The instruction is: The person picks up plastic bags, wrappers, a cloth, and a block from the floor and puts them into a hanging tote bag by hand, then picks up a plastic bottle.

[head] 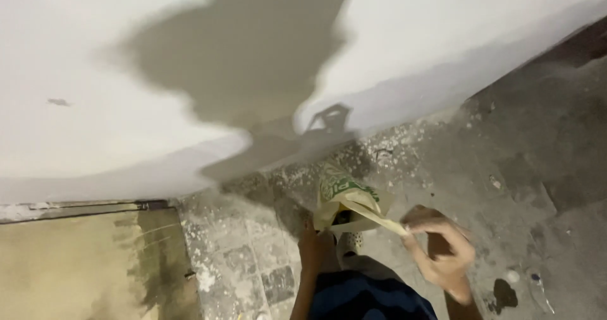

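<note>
A pale yellow paper bag [346, 196] with green print stands open on the splattered floor near the white wall. My left hand [314, 243] grips the bag's near left edge. My right hand [439, 247] pinches the bag's right flap and pulls it outward, so the mouth gapes. Inside the mouth it looks dark; the contents cannot be made out. My leg in dark blue shorts [363, 295] and a light shoe [349, 241] sit just below the bag.
A white plastered wall [126, 73] fills the upper view, with a dark shadow across it. The grey tiled floor [253, 257] is flecked with white spatter. A yellowish stained panel [76, 269] lies at the lower left. A dark stain [504, 293] marks the floor at the lower right.
</note>
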